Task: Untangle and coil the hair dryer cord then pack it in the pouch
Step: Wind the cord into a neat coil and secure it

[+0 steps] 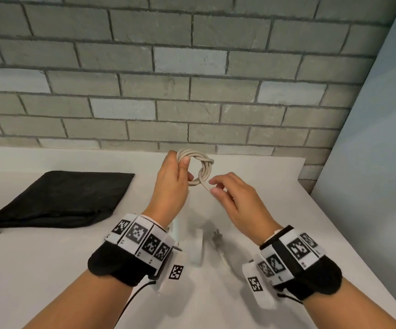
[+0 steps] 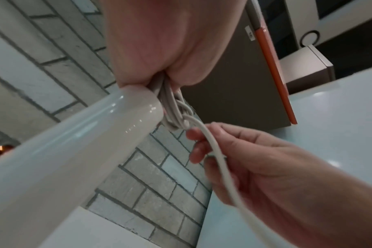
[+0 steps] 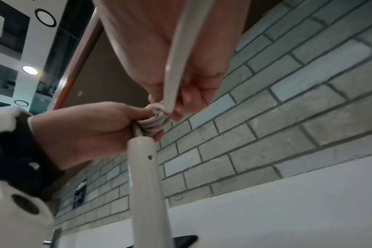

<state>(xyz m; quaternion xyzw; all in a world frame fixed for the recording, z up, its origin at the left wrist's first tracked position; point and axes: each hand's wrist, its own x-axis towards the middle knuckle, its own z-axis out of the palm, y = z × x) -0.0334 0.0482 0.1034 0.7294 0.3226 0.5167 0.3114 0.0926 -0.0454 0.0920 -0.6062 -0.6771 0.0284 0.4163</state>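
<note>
- The left hand (image 1: 170, 179) is raised above the white table (image 1: 50, 269), its thumb and fingers curled round one side of a coil of pale beige round cord (image 1: 198, 170), clamped on the bundled loops.
- The right hand (image 1: 233, 198) sits just beside the coil, pinching the loose strand of the same cord between thumb and fingertips where it wraps across the loops.
- From the left wrist view the strand runs down past the right hand's palm (image 2: 265, 167).
- The glossy off-white hair dryer handle (image 3: 146, 184) hangs below the left hand, its end touching the coil.
- A flat black fabric drawstring pouch (image 1: 59, 200) lies on the table, well apart to the left.
- A grey brick wall (image 1: 192, 79) stands behind the table.
</note>
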